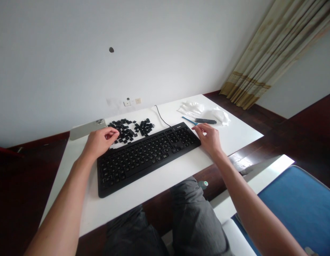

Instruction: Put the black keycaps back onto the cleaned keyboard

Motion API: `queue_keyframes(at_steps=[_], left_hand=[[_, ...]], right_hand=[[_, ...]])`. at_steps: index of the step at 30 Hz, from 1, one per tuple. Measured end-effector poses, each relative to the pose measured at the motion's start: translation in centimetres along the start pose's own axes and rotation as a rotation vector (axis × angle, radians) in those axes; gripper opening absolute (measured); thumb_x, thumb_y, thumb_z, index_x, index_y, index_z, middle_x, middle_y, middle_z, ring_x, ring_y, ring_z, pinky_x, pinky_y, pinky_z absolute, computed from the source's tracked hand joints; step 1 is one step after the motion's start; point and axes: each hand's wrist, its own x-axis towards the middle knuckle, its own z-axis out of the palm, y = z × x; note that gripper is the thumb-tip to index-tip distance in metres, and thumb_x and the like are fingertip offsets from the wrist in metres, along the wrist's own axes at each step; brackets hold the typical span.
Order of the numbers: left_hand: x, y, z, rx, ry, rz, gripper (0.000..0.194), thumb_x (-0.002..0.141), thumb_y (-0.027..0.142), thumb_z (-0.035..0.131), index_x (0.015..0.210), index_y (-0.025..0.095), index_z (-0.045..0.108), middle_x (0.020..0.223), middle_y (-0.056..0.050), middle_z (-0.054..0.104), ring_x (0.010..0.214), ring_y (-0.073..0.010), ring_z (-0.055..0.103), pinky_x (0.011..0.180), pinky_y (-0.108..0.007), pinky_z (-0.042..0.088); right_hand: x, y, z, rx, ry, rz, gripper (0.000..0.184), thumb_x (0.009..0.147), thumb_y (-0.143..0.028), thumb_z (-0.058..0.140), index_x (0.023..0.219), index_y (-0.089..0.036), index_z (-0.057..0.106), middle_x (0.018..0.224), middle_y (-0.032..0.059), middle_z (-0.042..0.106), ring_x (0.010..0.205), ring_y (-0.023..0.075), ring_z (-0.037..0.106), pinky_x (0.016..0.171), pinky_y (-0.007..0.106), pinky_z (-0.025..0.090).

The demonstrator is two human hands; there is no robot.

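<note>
Past the far left corner of the black keyboard (146, 160) lies a silver smartphone (87, 130), back up, with its camera lenses showing. The person's left hand (100, 142) is just over that same corner, palm down with the fingers curled inward; whether they are pinching anything cannot be told. Loose black keycaps (124, 131) sit in two heaps just beyond the keyboard's far edge, beside that hand. The keyboard lies at an angle on a white table (154, 209), with a thin black cable (161, 115) running from its far edge. The right hand (209, 139) is open, fingers spread, at the keyboard's right end. Beyond the keyboard on that side, a blue pry tool (189, 121) and a dark-handled screwdriver (206, 121) lie beside crumpled white gloves (204, 112).
</note>
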Motion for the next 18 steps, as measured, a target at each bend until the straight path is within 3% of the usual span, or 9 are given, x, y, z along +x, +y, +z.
queue_keyframes(at_steps=[5,11,18], left_hand=[[0.00,-0.22,0.06,0.009,-0.002,0.010,0.031,0.091,0.053,0.066,0.097,0.027,0.081,0.090,-0.001,0.082,0.080,-0.0222,0.073,0.076,-0.030,0.051],[0.02,0.09,-0.03,0.007,-0.028,0.001,0.033,0.091,0.054,0.065,0.099,0.026,0.082,0.092,-0.002,0.082,0.082,-0.0220,0.074,0.077,-0.030,0.051],[0.05,0.35,-0.19,0.012,-0.025,-0.005,0.033,0.090,0.053,0.065,0.097,0.026,0.082,0.090,-0.002,0.082,0.079,-0.0218,0.073,0.077,-0.030,0.052]], right_hand=[[0.03,-0.06,0.12,0.017,-0.027,-0.014,0.027,0.101,-0.042,0.062,0.098,-0.023,0.081,0.093,0.0072,0.077,0.080,0.0236,0.066,0.076,0.038,0.052],[-0.08,-0.02,0.30,0.001,0.026,-0.062,0.030,0.094,-0.019,0.054,0.103,-0.023,0.083,0.097,0.0070,0.078,0.083,0.0234,0.067,0.078,0.037,0.053],[-0.03,0.35,0.55,-0.052,-0.074,-0.166,0.032,0.093,-0.014,0.052,0.098,-0.023,0.083,0.105,0.0090,0.079,0.101,0.0284,0.071,0.095,0.045,0.055]])
